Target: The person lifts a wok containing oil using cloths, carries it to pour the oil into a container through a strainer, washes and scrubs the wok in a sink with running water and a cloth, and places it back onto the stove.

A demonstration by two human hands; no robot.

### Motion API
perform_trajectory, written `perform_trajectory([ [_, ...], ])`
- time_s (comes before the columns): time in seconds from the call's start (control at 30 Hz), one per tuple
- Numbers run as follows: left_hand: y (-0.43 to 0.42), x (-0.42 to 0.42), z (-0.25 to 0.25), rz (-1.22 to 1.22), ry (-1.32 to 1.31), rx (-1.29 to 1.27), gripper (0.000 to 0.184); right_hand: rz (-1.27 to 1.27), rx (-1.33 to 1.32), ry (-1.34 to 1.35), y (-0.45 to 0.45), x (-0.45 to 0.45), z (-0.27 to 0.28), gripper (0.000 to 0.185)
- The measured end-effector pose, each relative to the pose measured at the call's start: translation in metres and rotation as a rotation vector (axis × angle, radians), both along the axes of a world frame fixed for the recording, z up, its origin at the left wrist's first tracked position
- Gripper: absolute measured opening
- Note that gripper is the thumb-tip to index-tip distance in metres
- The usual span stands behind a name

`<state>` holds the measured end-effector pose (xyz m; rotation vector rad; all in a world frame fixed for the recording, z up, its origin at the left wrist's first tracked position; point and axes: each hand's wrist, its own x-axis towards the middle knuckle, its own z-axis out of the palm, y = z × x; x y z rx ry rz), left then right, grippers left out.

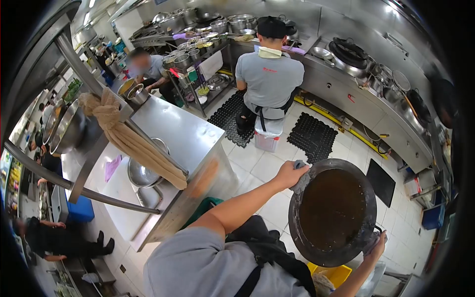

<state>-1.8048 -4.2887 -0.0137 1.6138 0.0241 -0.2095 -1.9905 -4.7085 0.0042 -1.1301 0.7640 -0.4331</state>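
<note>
A large dark wok with brown liquid inside hangs over the tiled floor at the right of the head view. My left hand is closed on its upper left rim, with a grey cloth between fingers and metal. At the lower right, my right hand grips the wok by its loop handle, also with a cloth there. Some of the right fingers are hidden behind the handle and cloth.
A person in grey sits on a white tub ahead. Black mats lie on the floor. A steel counter stands to the left, a stove line to the right. A yellow crate sits below the wok.
</note>
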Motion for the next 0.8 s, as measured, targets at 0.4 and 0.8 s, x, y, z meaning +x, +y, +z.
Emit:
perform_trajectory([
  [0.4, -0.087, 0.112, 0.002, -0.079, -0.058, 0.097, 0.041, 0.08, 0.011, 0.095, -0.091, 0.072, -0.008, 0.034],
  [0.8, -0.155, 0.212, 0.007, -0.138, 0.003, 0.258, 0.042, -0.05, 0.006, 0.079, -0.149, 0.13, -0.018, 0.041],
])
